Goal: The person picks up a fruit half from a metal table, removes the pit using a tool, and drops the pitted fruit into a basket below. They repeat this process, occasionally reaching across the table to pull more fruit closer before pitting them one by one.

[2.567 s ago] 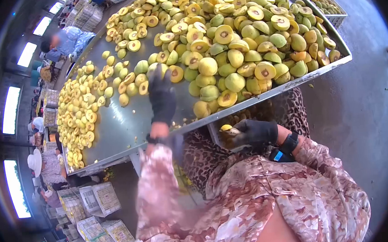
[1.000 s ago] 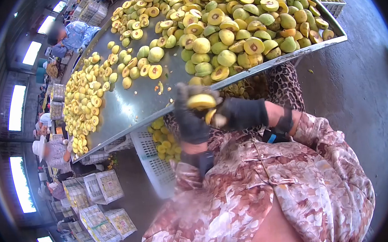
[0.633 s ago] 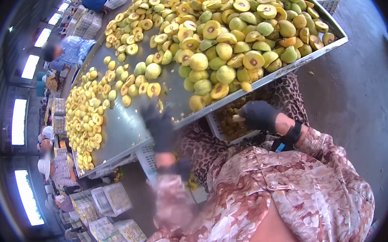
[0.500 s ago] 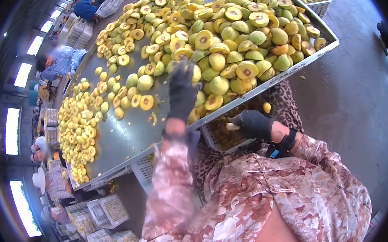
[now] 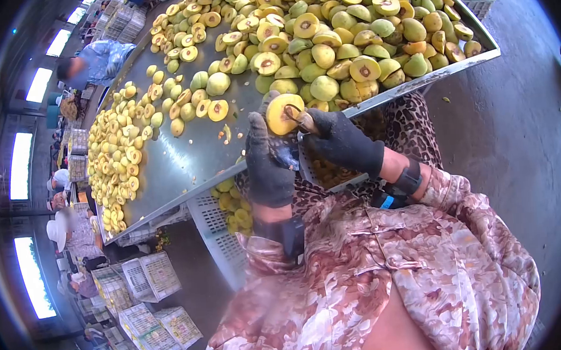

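My left hand (image 5: 268, 166), in a dark glove, is closed around a halved yellow peach (image 5: 278, 116) near the table's front edge. Its cut face, with a brown centre, points toward my right hand (image 5: 348, 143), also gloved. That hand grips a small pitting tool (image 5: 309, 122) with a pale handle and a thin curved metal end. The metal end touches the brown centre of the peach half. Just beyond, a large heap of peach halves (image 5: 343, 53) lies on the metal table (image 5: 191, 155).
Smaller yellow halves (image 5: 114, 167) are spread at the table's left. Below its edge stand a white crate (image 5: 216, 235) holding fruit and another container (image 5: 332, 171) near my legs. Stacked crates (image 5: 152, 333) and co-workers, one in a blue patterned top (image 5: 106, 60), are at the left.
My left hand has come back from the heap with a peach half. My right hand has risen from below the table edge, bringing the tool to the fruit.
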`<state>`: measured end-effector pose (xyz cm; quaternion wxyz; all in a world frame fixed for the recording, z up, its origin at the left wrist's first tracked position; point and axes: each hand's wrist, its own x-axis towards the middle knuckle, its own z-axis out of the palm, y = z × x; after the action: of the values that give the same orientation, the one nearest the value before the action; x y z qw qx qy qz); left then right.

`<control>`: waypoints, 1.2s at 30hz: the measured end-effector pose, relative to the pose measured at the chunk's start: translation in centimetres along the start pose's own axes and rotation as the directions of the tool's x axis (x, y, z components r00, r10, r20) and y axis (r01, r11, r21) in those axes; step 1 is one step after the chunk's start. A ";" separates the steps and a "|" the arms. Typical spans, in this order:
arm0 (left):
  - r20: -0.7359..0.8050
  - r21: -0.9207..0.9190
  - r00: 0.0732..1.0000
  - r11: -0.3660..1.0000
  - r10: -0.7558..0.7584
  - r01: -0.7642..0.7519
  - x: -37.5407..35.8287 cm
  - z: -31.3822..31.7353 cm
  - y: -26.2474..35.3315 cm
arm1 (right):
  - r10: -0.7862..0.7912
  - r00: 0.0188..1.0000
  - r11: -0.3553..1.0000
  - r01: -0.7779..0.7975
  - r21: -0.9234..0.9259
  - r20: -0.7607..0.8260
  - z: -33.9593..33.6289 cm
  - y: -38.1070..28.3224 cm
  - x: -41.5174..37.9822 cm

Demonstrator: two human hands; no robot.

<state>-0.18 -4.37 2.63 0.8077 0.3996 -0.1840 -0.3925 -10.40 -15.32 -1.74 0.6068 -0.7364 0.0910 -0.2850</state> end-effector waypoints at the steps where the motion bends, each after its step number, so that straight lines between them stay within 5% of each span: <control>1: -0.014 -0.002 1.000 1.000 0.028 -0.028 -0.4 0.4 0.0 | 0.015 1.000 1.000 -0.015 0.016 -0.004 0.2 0.1 -0.1; 3: 0.126 0.419 0.960 0.864 0.250 -0.280 -1.1 0.5 0.2 | 0.048 0.999 0.998 -0.047 0.047 -0.015 0.6 0.1 -0.5; 5: 0.058 -0.010 0.992 0.994 0.112 -0.112 -1.1 0.7 0.2 | -0.058 0.996 0.997 0.055 -0.053 -0.062 0.8 -0.4 -1.0; 7: 0.135 0.472 0.935 0.809 0.327 -0.351 -1.8 2.4 0.4 | -0.129 0.988 0.988 0.122 -0.090 -0.082 0.7 -0.8 -1.1; 9: 0.154 0.549 0.919 0.741 0.364 -0.386 -2.6 3.3 0.5 | -0.155 0.984 0.987 0.151 -0.050 -0.085 0.8 -1.1 -1.2; 13: 0.064 0.132 0.969 0.961 0.238 -0.244 -2.3 3.2 0.0 | -0.022 0.999 1.000 0.022 0.012 0.031 0.5 -1.7 -1.6; 15: 0.086 0.313 0.942 0.889 0.324 -0.334 -2.3 3.6 -0.4 | 0.028 0.994 0.998 -0.033 0.046 0.103 0.1 -1.7 -1.8; 16: 0.137 0.536 0.902 0.736 0.409 -0.414 -2.6 4.4 -0.3 | 0.050 0.988 0.996 -0.059 0.061 0.144 -0.4 -2.3 -1.9; 18: 0.124 0.579 0.919 0.724 0.375 -0.374 -3.2 5.3 0.0 | 0.090 0.969 0.990 -0.113 0.090 0.229 -1.5 -3.9 -2.2; 20: 0.026 0.213 0.993 0.970 0.117 -0.120 -3.4 5.6 0.5 | -0.215 0.959 0.968 0.185 0.167 0.184 -1.4 -3.8 -2.4; 23: 0.242 0.563 0.934 0.747 0.262 -0.355 -3.5 6.1 0.6 | -0.342 0.911 0.920 0.274 0.279 0.232 -1.4 -3.4 -2.9; 25: 0.022 0.384 0.978 0.902 0.206 -0.199 -4.9 5.6 1.3 | -0.298 0.926 0.894 0.186 0.407 0.233 -0.6 -3.0 -3.3; 27: -0.146 0.125 0.980 0.985 0.133 -0.115 -4.8 1.7 3.1 | -0.253 0.865 0.965 0.255 0.054 0.433 -1.7 -0.7 -4.4; 29: -0.410 0.279 0.883 0.953 0.231 -0.120 -5.7 -4.4 6.7 | 0.115 0.810 0.871 0.196 -0.451 0.575 -4.2 0.5 -5.1; 30: -0.467 0.562 0.832 0.827 0.299 0.018 -5.3 -9.5 8.3 | 0.371 0.770 0.660 0.174 -0.731 0.519 -5.2 0.0 -5.6; 31: -0.494 0.768 0.784 0.612 0.376 0.191 -4.7 -14.5 9.5 | 0.387 0.802 0.648 0.114 -0.753 0.456 -5.1 1.2 -6.2; 34: -0.052 0.991 0.817 -0.068 0.574 0.111 1.3 -21.9 10.6 | 0.378 0.876 0.661 -0.030 -0.750 0.299 -3.8 3.6 -5.9; 36: -0.118 0.992 0.860 0.102 0.497 0.077 7.8 -22.0 9.2 | 0.279 0.929 0.755 -0.056 -0.653 0.243 -2.8 3.3 -4.6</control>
<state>22.60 4.01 -3.73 0.4102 0.8702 -0.2686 0.0491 -14.99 -16.30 -6.04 0.3517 -0.9229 0.1470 -0.0552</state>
